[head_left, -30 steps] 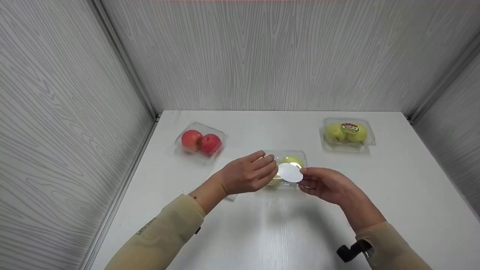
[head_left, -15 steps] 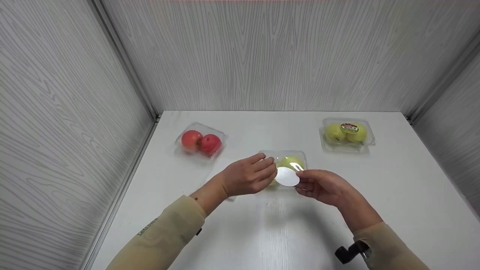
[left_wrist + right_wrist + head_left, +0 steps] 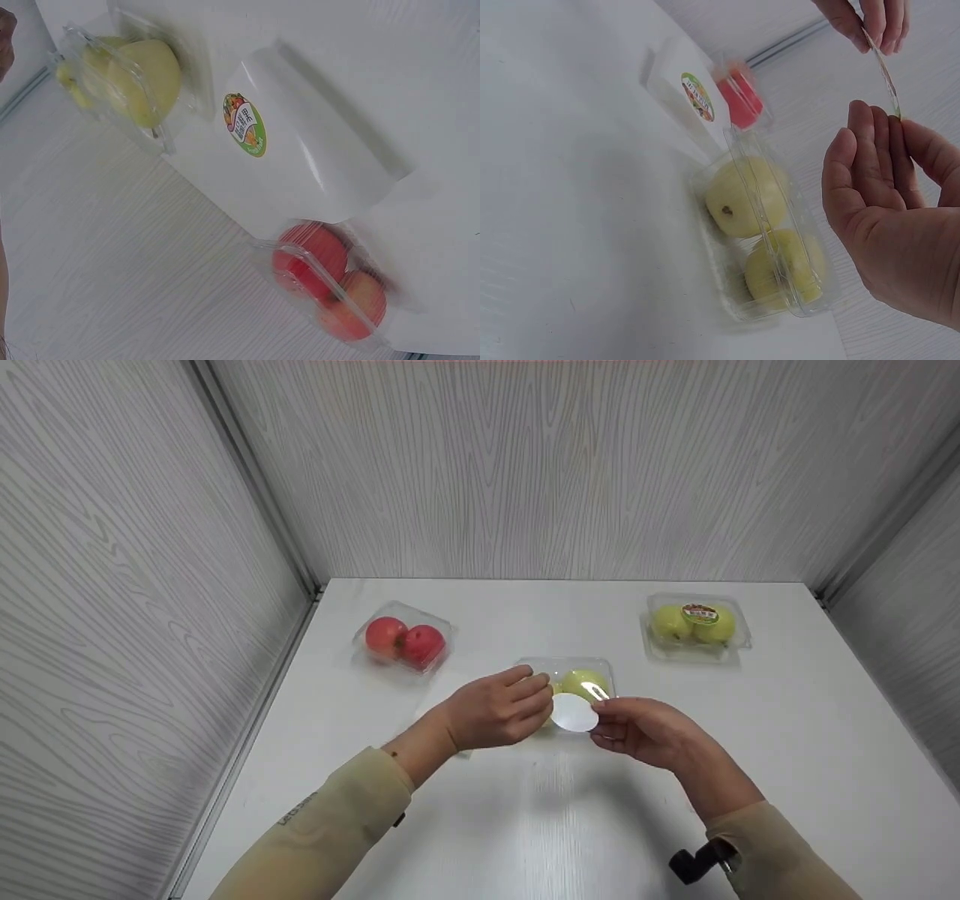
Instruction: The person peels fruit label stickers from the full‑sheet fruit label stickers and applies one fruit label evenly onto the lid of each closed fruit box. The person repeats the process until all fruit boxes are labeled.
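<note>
An oval sticker is held up between both hands, its white underside towards the head view. My right hand pinches its right edge between thumb and fingers. My left hand pinches the opposite edge, as the right wrist view shows with the sticker seen edge-on. Just beyond, a clear plastic clamshell box with two yellow-green fruits stands on the table, partly hidden by the left hand and sticker. Under the left forearm lies a curved white backing sheet bearing one colourful oval label.
At the back left sits a clear clamshell box with two red apples. Another box at the back right holds two yellow-green fruits and has an oval label on its lid. Grey panels enclose the white table.
Over the last second, the right hand and the sticker have shifted slightly left and nearer the person. The left hand has barely moved. The boxes are where they were.
</note>
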Demonstrator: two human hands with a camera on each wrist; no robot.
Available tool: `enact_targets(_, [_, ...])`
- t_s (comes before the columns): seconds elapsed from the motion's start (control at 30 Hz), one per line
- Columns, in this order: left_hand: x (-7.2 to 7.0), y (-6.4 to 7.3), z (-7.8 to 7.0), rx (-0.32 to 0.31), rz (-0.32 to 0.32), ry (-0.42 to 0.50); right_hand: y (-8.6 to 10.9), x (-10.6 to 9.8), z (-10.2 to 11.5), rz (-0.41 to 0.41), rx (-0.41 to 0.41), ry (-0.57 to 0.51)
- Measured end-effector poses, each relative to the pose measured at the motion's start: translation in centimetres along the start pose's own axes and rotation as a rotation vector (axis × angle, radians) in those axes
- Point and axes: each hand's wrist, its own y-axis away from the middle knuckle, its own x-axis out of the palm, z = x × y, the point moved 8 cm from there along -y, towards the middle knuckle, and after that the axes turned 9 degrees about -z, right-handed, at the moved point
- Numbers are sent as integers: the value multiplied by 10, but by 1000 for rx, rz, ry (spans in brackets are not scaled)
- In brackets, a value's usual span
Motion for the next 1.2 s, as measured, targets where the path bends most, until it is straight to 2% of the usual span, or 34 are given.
enact_targets(0.33, [1,-4,0,16,-18,-1,-2,-3,-1,-29,-3,3])
enact_targets(0.57, [-1,-3,0,5,6,2,-4,-3,-2,-61,6,7])
enact_targets(1.0, [-4,-7,-5,5,-18,-5,-3,-1,-5,-23,-10,-15])
enact_targets(1.2, [-2,-8,-7,3,-15,-1,0,-4,-8,-41,-13,-30])
